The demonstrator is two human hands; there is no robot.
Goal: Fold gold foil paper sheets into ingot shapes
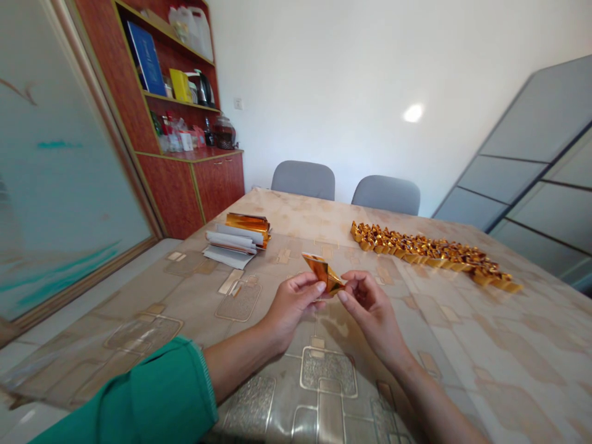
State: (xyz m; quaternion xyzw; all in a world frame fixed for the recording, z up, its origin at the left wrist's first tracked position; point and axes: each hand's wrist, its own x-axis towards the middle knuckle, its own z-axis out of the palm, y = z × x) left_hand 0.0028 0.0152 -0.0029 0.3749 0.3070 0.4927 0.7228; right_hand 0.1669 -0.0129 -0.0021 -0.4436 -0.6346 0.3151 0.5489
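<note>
Between my hands, above the near middle of the table, is a partly folded sheet of gold foil paper. My left hand is closed on its left side, thumb on top. With thumb and fingers, my right hand pinches the pointed right end. Left of my hands lies a stack of loose foil sheets, gold side up at the back and pale grey side up in front. On the right, rows of folded gold foil pieces stand packed together in a long band.
A patterned plastic cover lies over the table. Two grey chairs stand at its far side before a white wall. A red-brown cabinet with filled shelves is at the back left, beside a frosted glass door. Grey panels lean at the right.
</note>
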